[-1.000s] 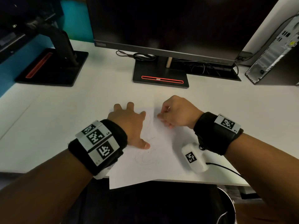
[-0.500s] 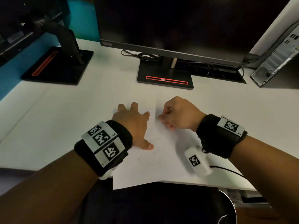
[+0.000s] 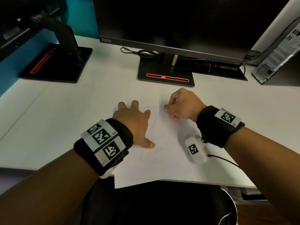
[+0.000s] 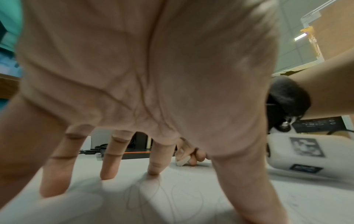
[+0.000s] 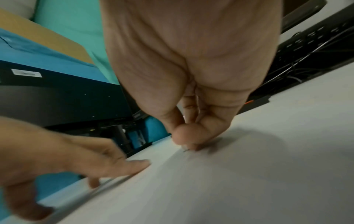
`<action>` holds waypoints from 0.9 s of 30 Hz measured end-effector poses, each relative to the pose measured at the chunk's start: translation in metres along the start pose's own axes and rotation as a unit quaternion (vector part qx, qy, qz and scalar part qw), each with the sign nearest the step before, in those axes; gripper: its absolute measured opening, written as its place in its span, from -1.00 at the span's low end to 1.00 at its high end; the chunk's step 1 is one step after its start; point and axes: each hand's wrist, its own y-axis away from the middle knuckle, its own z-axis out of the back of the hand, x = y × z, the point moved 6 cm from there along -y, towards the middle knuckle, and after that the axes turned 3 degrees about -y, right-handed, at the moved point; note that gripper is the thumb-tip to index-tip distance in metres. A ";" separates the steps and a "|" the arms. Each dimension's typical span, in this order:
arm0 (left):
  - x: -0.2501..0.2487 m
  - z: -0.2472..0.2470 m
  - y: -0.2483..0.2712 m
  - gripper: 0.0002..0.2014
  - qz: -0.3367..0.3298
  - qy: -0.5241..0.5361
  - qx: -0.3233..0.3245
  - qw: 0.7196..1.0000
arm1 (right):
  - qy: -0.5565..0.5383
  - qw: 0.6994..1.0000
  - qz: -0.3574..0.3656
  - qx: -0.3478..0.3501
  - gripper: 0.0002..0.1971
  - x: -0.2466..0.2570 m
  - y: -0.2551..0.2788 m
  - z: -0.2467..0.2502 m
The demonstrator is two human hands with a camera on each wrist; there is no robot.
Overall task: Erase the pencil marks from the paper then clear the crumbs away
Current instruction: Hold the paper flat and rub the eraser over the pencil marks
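Note:
A white sheet of paper (image 3: 170,163) lies on the white desk (image 3: 65,120), its near corner over the front edge. Thin pencil scribbles (image 3: 150,157) loop across its middle; they also show under my left palm as pencil scribbles (image 4: 153,195). My left hand (image 3: 134,120) is spread flat, fingers straight, pressing the paper's left part. My right hand (image 3: 180,106) is curled at the paper's far edge and pinches a small white eraser (image 4: 182,161) against the sheet. In the right wrist view the right hand (image 5: 187,139) hides the eraser.
A black monitor stand (image 3: 165,73) with a red slot sits just beyond the paper, cables (image 3: 146,53) behind it. A second stand (image 3: 55,62) is at the far left, a computer tower (image 3: 279,56) at the far right. The desk's front edge runs close below my wrists.
Both hands stay in place on the paper. The right hand shifts only slightly at the far edge; the view moved a little.

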 end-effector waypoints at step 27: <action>-0.001 0.000 0.000 0.08 0.002 -0.005 0.008 1.000 | 0.075 0.988 0.123 0.061 -0.81 0.015 0.004 -0.009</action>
